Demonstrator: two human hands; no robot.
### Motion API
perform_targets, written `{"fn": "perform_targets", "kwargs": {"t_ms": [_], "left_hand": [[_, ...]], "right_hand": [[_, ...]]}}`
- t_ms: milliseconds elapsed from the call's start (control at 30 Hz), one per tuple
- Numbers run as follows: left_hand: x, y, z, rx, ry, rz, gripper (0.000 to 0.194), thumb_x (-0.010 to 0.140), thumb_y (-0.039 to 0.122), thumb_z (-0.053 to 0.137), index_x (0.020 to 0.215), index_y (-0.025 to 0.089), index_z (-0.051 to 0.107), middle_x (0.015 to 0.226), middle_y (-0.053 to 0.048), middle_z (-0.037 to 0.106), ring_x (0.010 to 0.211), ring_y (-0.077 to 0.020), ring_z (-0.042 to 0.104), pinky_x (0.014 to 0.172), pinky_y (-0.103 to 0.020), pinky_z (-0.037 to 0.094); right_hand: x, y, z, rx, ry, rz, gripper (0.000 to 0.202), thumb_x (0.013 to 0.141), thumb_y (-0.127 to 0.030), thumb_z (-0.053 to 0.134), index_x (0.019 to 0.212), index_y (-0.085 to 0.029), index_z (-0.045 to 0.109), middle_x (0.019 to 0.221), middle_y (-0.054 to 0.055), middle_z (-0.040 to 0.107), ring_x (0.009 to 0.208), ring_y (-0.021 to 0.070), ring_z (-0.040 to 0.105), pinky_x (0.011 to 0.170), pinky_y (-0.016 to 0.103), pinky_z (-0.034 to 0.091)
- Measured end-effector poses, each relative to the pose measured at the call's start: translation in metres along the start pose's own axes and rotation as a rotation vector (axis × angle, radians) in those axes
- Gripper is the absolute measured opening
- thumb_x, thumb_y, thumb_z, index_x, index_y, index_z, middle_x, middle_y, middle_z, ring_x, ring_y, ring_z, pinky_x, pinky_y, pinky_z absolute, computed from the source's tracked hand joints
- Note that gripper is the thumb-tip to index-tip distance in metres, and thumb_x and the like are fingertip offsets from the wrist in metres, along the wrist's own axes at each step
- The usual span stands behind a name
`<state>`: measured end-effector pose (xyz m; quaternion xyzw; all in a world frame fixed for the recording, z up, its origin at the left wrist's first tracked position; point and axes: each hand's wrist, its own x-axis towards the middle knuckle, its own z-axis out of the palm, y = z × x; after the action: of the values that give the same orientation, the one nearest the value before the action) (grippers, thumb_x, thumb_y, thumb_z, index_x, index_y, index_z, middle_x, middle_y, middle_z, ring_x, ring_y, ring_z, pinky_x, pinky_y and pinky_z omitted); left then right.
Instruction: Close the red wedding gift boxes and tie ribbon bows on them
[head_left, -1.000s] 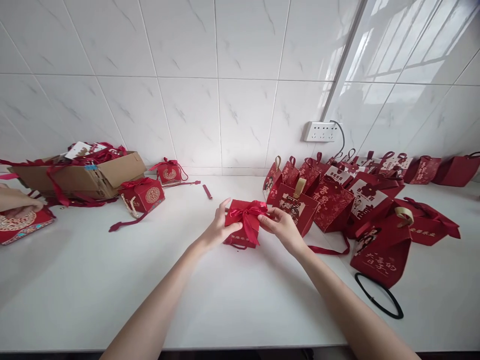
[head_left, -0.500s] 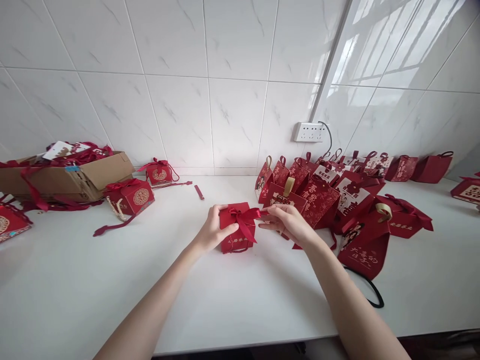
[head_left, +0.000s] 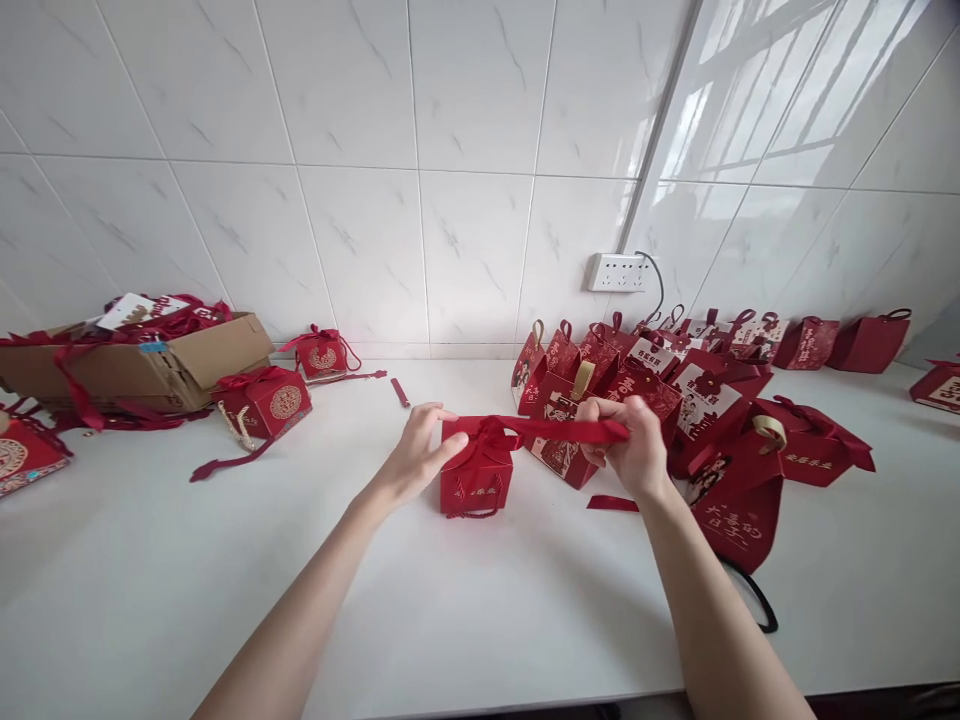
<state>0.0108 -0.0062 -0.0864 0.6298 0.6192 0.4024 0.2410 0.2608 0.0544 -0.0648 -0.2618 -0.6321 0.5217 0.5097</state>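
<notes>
A small red gift box (head_left: 474, 487) with gold lettering and a thin cord handle stands upright on the white table. My left hand (head_left: 412, 458) grips its upper left side, the thumb over the top front edge and the fingers behind. A red satin ribbon (head_left: 559, 430) is knotted on the box top and runs taut to the right. My right hand (head_left: 636, 445) is closed around the ribbon's far end, above the front red gift bags. Behind the ribbon sits a patterned gift bag (head_left: 566, 440) with a gold loop.
Several red gift bags (head_left: 705, 400) crowd the right side, a black loop (head_left: 757, 595) near the front. On the left are a cardboard box (head_left: 135, 375) heaped with ribbons, and red gift boxes (head_left: 277, 402). A power strip (head_left: 621, 272) is on the tiled wall.
My right hand has moved right, drawing the ribbon out from the bow into a straight, taut length. My left hand stays at the box, which now stands more upright in view.
</notes>
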Motion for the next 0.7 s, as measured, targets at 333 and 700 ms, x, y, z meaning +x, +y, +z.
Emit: {"fn": "perform_targets", "kwargs": {"t_ms": [333,700], "left_hand": [[-0.002,0.051,0.004,0.438,-0.105,0.031,0.019,0.084,0.032,0.045,0.074,0.019,0.054,0.073,-0.002,0.056,0.071,-0.0185,0.052,0.067,-0.031,0.039],[-0.024,0.01,-0.123,0.334,0.046,-0.174,0.028,0.077,0.043,0.047,0.064,0.019,0.048,0.06,0.0,0.051,0.06,-0.0154,0.05,0.057,-0.025,0.037]], "right_hand": [[-0.004,0.019,0.034,-0.714,-0.162,0.085,0.028,0.078,-0.047,0.057,0.079,-0.019,0.056,0.07,0.001,0.059,0.059,0.013,0.053,0.051,0.024,0.043],[0.002,0.016,0.021,-0.486,-0.121,0.142,0.033,0.08,-0.043,0.053,0.101,-0.017,0.054,0.058,-0.007,0.041,0.052,0.0093,0.039,0.049,0.023,0.031]]}}
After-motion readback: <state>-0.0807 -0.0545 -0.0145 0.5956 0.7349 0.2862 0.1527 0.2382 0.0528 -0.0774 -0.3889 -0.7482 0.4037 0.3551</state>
